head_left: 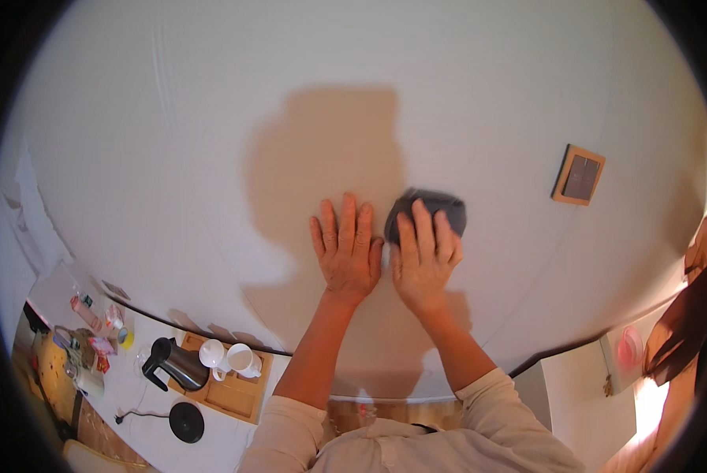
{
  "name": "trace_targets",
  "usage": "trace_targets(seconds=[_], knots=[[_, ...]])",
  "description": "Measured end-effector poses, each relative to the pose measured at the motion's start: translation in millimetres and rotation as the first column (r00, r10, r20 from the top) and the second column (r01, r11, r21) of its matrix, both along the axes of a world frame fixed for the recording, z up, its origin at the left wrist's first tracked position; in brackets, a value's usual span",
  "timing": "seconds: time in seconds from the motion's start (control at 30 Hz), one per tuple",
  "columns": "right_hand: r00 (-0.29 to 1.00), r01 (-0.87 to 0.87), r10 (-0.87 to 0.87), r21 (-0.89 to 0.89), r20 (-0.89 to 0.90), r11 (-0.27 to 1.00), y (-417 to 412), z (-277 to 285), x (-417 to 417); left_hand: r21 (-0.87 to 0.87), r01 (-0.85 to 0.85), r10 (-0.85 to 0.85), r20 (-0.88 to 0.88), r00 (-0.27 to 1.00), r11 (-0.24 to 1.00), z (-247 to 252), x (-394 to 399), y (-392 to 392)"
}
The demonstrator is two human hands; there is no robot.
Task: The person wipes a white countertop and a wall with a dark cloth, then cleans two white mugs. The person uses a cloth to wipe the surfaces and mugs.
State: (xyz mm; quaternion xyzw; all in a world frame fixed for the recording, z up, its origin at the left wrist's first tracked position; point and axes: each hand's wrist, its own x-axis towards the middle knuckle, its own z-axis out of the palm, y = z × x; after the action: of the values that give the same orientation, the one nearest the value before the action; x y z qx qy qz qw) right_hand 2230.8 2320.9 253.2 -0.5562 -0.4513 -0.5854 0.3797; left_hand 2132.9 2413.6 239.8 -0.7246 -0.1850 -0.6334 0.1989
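Observation:
Before me rises a pale wall [495,118], on which my shadow falls. My left hand [347,254] lies flat against it with the fingers a little apart and nothing in them. Just to its right, my right hand [424,254] presses a dark grey cloth [455,207] to the wall, fingers spread over the folded fabric. The two hands are close together at about the same height.
A switch plate [579,175] is on the wall at the right. Low on the left, a white table [146,408] bears an electric kettle [182,366], its base [186,422], a wooden tray [244,402] and white cups [244,359]. A white cabinet [590,402] stands lower right.

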Motion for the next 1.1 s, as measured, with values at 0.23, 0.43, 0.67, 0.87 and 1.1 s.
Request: trace_targets(seconds=[0.23,0.43,0.67,0.87,1.1], knots=[[0.989,0.125,-0.128,-0.04,-0.073,0.991,-19,-62,30,0.021,-0.034,0.034,-0.008,0.999,0.999,-5,-2,6],[0.991,0.113,-0.117,-0.069,-0.064,0.991,-33,-131,47,0.051,-0.055,0.055,0.006,0.998,0.997,-2,4,5],[0.991,0.071,-0.059,0.101,-0.118,0.992,-34,12,55,0.029,-0.066,0.066,-0.016,0.998,0.997,0,-8,6],[0.982,0.143,-0.141,0.006,-0.126,0.99,-47,-60,82,0.0,0.013,-0.013,0.016,1.0,1.0,1,9,-11],[0.991,0.115,-0.12,-0.063,-0.067,0.991,-79,-150,114,0.027,0.145,-0.142,-0.089,0.986,0.989,-2,58,-47]])
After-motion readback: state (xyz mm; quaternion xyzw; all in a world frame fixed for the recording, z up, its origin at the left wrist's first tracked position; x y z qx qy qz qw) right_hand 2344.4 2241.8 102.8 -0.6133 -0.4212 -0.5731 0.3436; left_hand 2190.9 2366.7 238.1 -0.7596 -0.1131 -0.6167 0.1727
